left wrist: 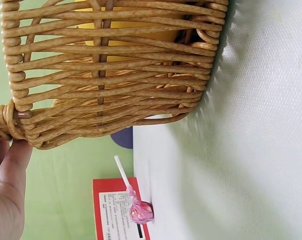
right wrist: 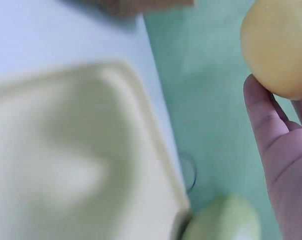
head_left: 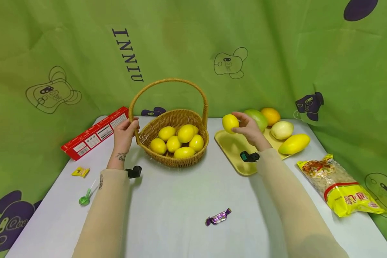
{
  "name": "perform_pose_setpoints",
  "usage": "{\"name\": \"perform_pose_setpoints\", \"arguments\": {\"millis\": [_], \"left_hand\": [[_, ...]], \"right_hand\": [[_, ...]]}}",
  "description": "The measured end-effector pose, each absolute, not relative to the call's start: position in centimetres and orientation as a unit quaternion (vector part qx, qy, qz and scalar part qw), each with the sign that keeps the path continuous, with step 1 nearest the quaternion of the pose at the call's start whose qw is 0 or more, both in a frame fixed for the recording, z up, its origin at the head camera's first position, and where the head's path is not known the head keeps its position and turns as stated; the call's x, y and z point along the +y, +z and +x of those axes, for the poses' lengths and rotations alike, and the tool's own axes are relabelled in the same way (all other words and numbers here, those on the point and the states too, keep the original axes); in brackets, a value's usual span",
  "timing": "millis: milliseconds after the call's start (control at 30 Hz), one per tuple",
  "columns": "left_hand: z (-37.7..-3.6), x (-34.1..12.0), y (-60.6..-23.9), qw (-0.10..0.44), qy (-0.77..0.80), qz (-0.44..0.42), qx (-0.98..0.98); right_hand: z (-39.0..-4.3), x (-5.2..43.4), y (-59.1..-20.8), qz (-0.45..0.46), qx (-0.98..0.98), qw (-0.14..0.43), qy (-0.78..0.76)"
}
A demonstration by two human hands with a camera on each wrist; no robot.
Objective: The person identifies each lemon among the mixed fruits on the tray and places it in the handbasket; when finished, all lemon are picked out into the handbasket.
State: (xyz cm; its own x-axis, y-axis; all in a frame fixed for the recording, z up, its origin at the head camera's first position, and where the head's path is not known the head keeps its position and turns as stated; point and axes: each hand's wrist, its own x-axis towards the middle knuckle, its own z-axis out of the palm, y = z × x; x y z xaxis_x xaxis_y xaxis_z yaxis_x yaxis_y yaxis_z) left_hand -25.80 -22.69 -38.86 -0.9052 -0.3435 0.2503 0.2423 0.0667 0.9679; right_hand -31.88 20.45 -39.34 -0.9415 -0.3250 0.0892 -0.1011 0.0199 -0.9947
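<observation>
A wicker basket (head_left: pixel 193 157) with a tall arched handle stands mid-table and holds several yellow lemons (head_left: pixel 177 141). My left hand (head_left: pixel 125 130) grips the base of the handle on the basket's left side; the left wrist view shows the basket wall (left wrist: pixel 111 75) and my fingers (left wrist: pixel 8 170) at the handle joint. My right hand (head_left: pixel 248 127) holds one lemon (head_left: pixel 230 123) lifted above the pale yellow tray (head_left: pixel 232 150), to the right of the basket. In the right wrist view that lemon (right wrist: pixel 278 47) rests against my fingers (right wrist: pixel 263 115) over the blurred tray (right wrist: pixel 81 165).
On the tray's far side lie a green fruit (head_left: pixel 258 118), an orange (head_left: pixel 271 115), a pale fruit (head_left: pixel 282 129) and a mango (head_left: pixel 294 144). A red box (head_left: pixel 95 133), yellow sweet (head_left: pixel 80 172), green lollipop (head_left: pixel 85 197), purple candy (head_left: pixel 218 217), noodle bag (head_left: pixel 340 186) and pink lollipop (left wrist: pixel 138 210) lie about.
</observation>
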Motion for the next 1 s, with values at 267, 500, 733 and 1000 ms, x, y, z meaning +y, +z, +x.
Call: {"name": "perform_pose_setpoints", "arguments": {"millis": [267, 500, 733, 1000], "left_hand": [[-25.8, -22.8, -38.5, 0.209, -0.679, 0.042, -0.702], [-25.6, -22.6, -38.8, 0.202, -0.683, 0.044, -0.701], [-25.6, -22.6, -39.2, 0.201, -0.679, 0.039, -0.705], [-25.8, -22.8, -39.2, 0.215, -0.668, 0.036, -0.712]], "right_hand": [[-29.4, 17.7, -38.1, -0.260, 0.650, 0.140, -0.700], [-29.6, 13.5, -38.3, -0.301, 0.649, 0.200, -0.670], [-30.8, 9.9, -38.0, -0.301, 0.702, 0.254, -0.594], [-31.6, 8.2, -38.2, -0.312, 0.702, 0.258, -0.586]]}}
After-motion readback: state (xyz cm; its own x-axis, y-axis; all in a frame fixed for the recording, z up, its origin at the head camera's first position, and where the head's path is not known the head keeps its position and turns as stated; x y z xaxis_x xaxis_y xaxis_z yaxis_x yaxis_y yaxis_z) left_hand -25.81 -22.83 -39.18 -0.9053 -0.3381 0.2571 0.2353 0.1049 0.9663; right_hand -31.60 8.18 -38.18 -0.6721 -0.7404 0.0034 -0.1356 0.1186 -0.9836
